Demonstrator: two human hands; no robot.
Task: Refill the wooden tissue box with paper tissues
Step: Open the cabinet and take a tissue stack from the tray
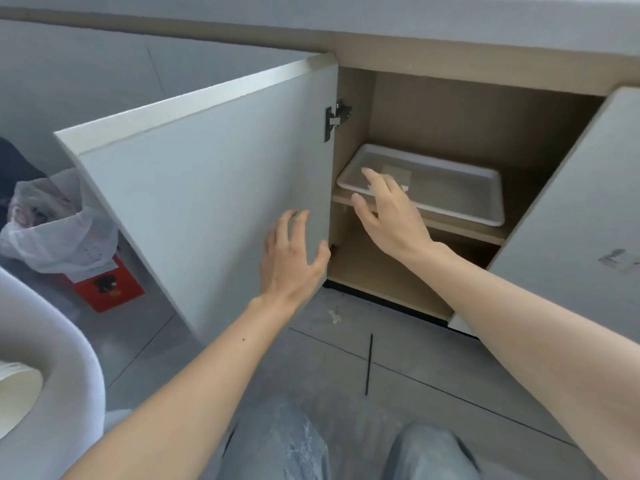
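The cabinet (450,109) under the counter stands open, its left door (207,188) swung wide toward the person and its right door (571,209) partly open. Neither the tissue box nor any tissues are in view, so this looks like a search for a refill. On the shelf (464,233) lies a shallow white tray (453,192), its long axis running along the shelf from the left wall toward the right door, with its front left corner at the shelf's front edge. That corner lies straight ahead of the right hand (391,216), which is much the nearer one. This hand reaches in from the lower right, palm down, fingers straight and loosely spread over the tray's corner, holding nothing; whether the fingertips touch the rim cannot be told. The left hand (291,261) is flat on the left door low by its hinged edge, fingers spread, thumb at the edge, gripping nothing.
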